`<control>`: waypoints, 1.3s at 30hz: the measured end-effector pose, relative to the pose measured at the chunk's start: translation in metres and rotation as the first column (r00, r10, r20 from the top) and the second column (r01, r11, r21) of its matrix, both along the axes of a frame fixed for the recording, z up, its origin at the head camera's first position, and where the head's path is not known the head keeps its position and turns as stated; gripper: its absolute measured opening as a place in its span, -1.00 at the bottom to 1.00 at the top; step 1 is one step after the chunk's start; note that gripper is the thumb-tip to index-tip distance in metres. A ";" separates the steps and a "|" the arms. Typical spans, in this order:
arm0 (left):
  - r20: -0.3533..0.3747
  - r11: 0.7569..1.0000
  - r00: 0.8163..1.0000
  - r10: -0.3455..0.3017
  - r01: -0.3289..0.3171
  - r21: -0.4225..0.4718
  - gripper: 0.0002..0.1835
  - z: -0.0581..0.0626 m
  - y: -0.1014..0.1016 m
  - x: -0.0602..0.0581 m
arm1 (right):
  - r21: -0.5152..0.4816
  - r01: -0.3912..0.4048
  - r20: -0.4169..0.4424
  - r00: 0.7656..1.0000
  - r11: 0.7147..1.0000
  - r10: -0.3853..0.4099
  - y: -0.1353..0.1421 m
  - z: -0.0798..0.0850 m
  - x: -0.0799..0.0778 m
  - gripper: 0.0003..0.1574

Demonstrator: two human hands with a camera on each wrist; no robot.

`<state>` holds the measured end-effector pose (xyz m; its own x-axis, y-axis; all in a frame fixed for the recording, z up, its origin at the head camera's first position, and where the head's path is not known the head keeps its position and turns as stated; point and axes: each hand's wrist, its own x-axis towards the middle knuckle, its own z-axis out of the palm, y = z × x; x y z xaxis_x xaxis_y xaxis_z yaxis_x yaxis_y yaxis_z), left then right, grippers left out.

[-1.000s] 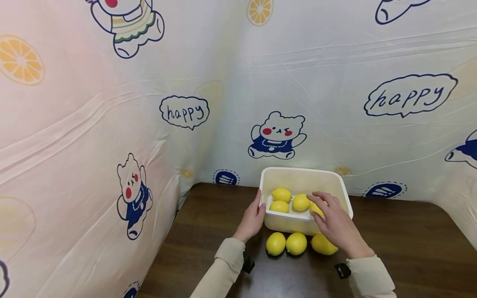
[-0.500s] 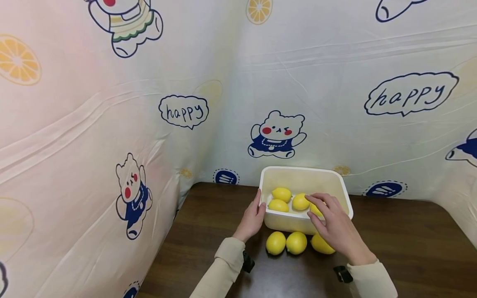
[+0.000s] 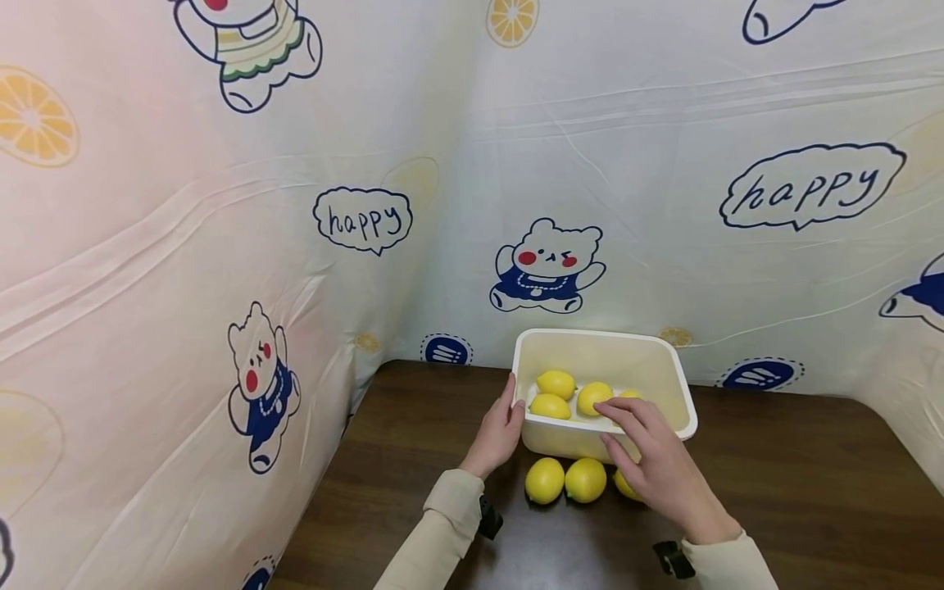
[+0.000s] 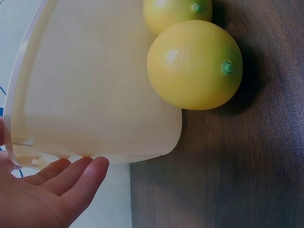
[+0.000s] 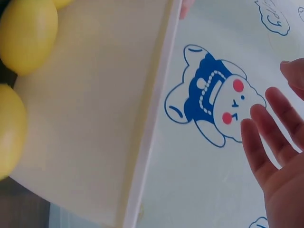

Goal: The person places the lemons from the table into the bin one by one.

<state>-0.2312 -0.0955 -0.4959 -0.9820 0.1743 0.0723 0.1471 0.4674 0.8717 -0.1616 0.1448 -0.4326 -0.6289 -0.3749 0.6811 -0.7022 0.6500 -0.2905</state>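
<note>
While left hand (image 3: 497, 436) grips tub (image 3: 560, 444) at left, right hand (image 3: 659, 459) hovers over near rim, fingers parted; lemons (image 3: 555, 383) inside, three lemons (image 3: 586, 481) before tub.

The bin (image 3: 560, 443) at the lower right of centre looks like smooth plastic with a satin finish. The lemons (image 3: 544, 481) below it have a waxy sheen; in the left wrist view, fine dimples show in one rind around a bright highlight. The tabletop (image 3: 811, 492) across the lower frame is wood-grained and softly glossy. The backdrop (image 3: 664, 270) filling the upper frame is creased, matt cloth; the sleeves (image 3: 431, 537) at the bottom edge are matt fabric.
</note>
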 end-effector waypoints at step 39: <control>0.014 1.000 1.000 0.010 -0.010 -0.022 -0.38 -0.004 0.000 -0.002 | 0.179 0.052 0.233 0.968 0.982 -0.094 -0.030 -0.094 0.007 -0.52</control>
